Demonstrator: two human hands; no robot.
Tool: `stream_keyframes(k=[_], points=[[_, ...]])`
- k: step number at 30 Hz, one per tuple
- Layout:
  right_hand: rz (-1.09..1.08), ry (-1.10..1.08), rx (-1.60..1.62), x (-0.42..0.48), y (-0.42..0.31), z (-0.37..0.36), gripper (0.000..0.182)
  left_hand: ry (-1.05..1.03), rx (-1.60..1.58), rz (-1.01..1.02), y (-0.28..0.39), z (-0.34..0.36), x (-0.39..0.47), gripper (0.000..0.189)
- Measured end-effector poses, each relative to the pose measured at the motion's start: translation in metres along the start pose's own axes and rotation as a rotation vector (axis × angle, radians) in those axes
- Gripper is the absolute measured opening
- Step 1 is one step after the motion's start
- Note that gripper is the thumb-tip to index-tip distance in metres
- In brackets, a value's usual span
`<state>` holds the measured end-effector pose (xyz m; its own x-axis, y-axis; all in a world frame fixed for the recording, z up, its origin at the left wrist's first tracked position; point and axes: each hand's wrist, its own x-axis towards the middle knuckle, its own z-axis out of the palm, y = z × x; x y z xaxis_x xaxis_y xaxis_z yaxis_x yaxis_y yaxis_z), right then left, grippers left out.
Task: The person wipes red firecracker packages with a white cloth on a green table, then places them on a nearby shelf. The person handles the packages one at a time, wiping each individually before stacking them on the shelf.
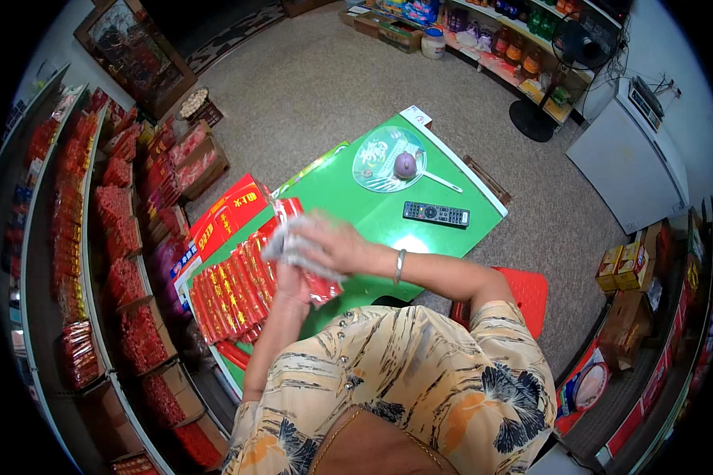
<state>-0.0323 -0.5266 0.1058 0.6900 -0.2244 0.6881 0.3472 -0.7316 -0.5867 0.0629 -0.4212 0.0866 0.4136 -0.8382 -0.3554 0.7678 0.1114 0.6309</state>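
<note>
Over the left part of a green table (pixel 356 225), my right hand (pixel 333 240) is closed on a pale grey cloth (pixel 300 246), blurred by motion. The cloth lies against a shiny red packet (pixel 322 288), which my left hand (pixel 294 282) holds from below; the hand is partly hidden by the cloth. Beside my left hand, a row of red packets with gold characters (pixel 229 297) lies on the table. Red cartons (pixel 229 217) stand at the table's left edge.
A black remote control (pixel 436 214) lies right of my hands. Beyond it are a clear hand fan (pixel 380 172) and a purple round object (pixel 405 165). A red stool (pixel 526 297) stands at the right. Shelves of red packets (pixel 119 225) line the left side.
</note>
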Motion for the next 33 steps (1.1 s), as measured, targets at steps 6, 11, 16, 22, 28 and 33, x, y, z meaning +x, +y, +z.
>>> stream_keyframes(k=[6, 11, 16, 22, 28, 33], points=[[0.03, -0.124, -0.155, -0.012, -0.022, -0.003, 0.035, -0.047, -0.152, -0.058, -0.008, -0.013, 0.004, 0.064], [-0.033, -0.18, -0.016, -0.025, -0.026, 0.001, 0.038, -0.047, -0.072, -0.006, 0.017, -0.005, -0.004, 0.06], [0.204, 0.071, -0.096, 0.013, 0.018, -0.01, 0.033, -0.273, -0.181, -0.226, -0.008, 0.001, -0.012, 0.05], [0.366, 0.182, 0.125, -0.002, 0.053, -0.035, 0.029, -0.088, 0.088, -0.149, -0.009, -0.027, -0.006, 0.033], [0.271, 0.202, 0.113, 0.01, 0.02, -0.062, 0.033, 0.079, -0.043, -0.083, -0.006, -0.03, 0.0, 0.033], [-0.053, -0.45, -0.173, -0.019, -0.023, -0.019, 0.037, 0.067, -0.026, -0.123, -0.001, 0.001, -0.011, 0.044]])
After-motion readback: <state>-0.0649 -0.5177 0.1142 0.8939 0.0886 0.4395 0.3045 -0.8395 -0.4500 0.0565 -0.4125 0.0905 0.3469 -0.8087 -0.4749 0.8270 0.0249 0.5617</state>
